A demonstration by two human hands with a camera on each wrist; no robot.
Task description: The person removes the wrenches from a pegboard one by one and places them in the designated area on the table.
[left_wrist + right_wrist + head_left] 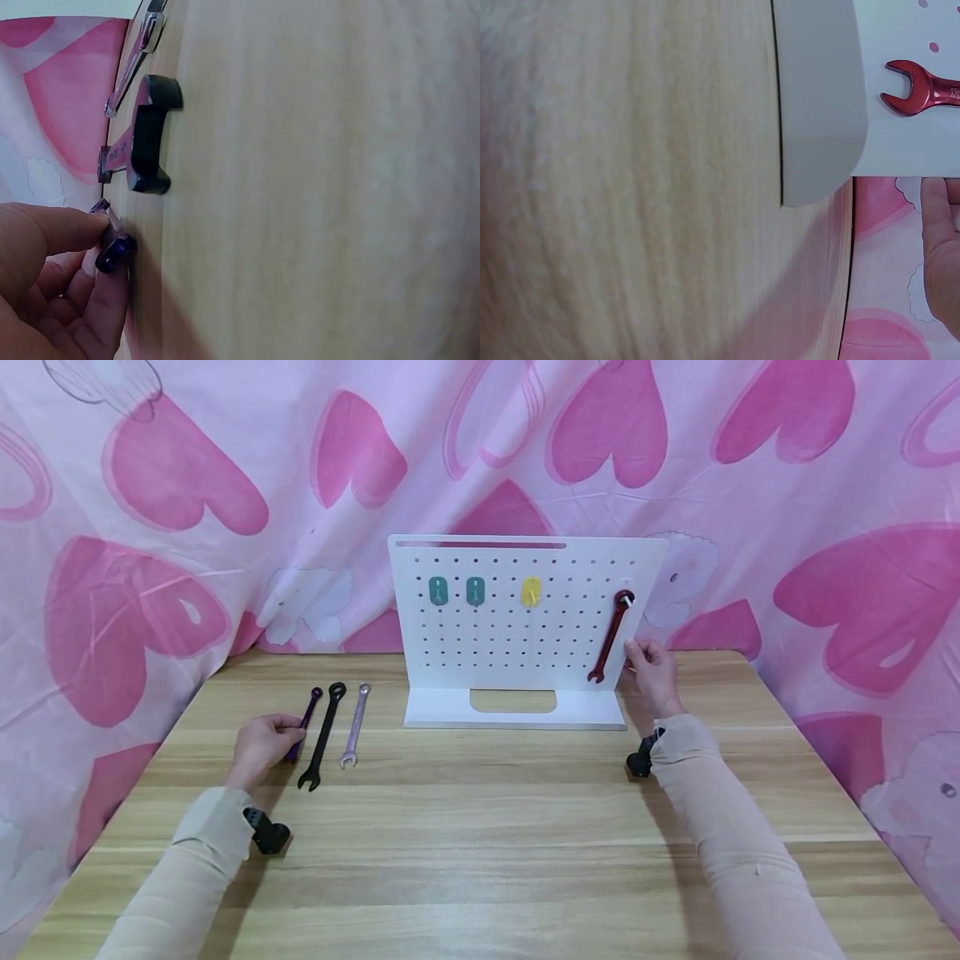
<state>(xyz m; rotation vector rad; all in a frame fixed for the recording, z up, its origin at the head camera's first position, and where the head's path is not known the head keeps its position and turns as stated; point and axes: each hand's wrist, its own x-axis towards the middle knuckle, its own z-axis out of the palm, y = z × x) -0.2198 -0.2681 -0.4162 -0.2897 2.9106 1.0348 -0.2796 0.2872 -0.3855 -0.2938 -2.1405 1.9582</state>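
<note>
My left hand [262,745] pinches a small purple wrench [116,253] between thumb and fingers, at the left end of a row on the table. Beside it lie a longer black wrench [323,735] and a silver wrench [356,727]. At the right edge of the white pegboard [510,681], my right hand [654,677] holds the board's side, some fingers hidden behind it. A red wrench [611,639] hangs from a hook near that edge, tilted, its open end down; the right wrist view shows this open end [915,88].
Two green hooks [438,591] and a yellow hook [531,592] sit on the board's upper part. Its flat base [442,708] rests on the wooden table [480,843]. A pink heart-patterned cloth [300,543] hangs behind and around the table.
</note>
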